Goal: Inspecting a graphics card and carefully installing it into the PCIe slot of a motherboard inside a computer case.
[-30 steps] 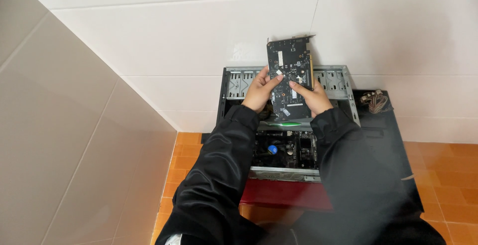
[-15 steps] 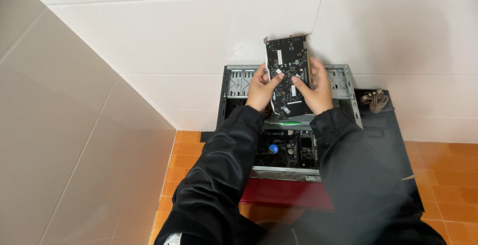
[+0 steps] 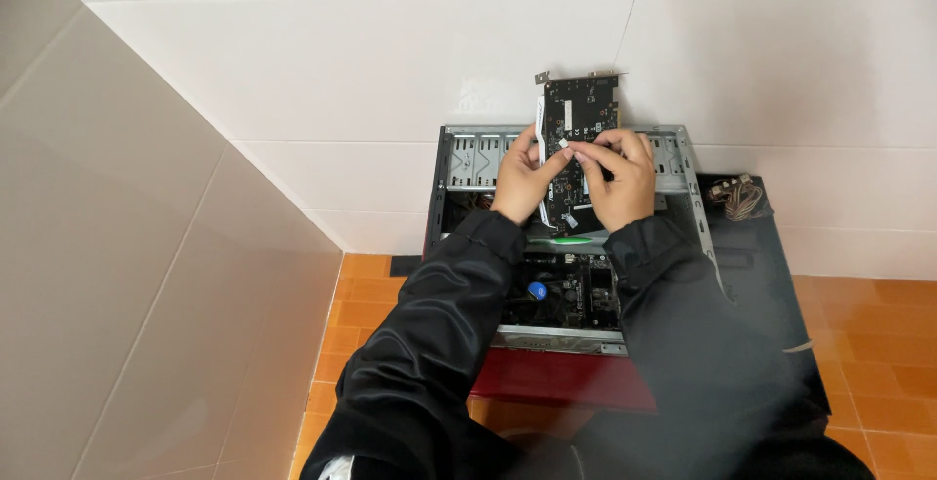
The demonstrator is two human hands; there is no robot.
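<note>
Hands | left (image 3: 520, 180), right (image 3: 617, 176) both clasp flat black circuit card (image 3: 578, 139) | above open metal case (image 3: 683, 163)

- Open computer case (image 3: 468, 163), frame centre below you: grey metal frame, motherboard (image 3: 571, 290) inside w/ blue cap (image 3: 537, 291).
- Red panel (image 3: 566, 380) at case's near edge, lower centre.
- Wire bundle (image 3: 740, 197), right of case, on black side panel (image 3: 756, 275).
- White tiled wall (image 3: 342, 60) up top; orange floor tiles (image 3: 878, 329) lower right.

Both hands hide the circuit card's (image 3: 578, 129) lower half.
</note>
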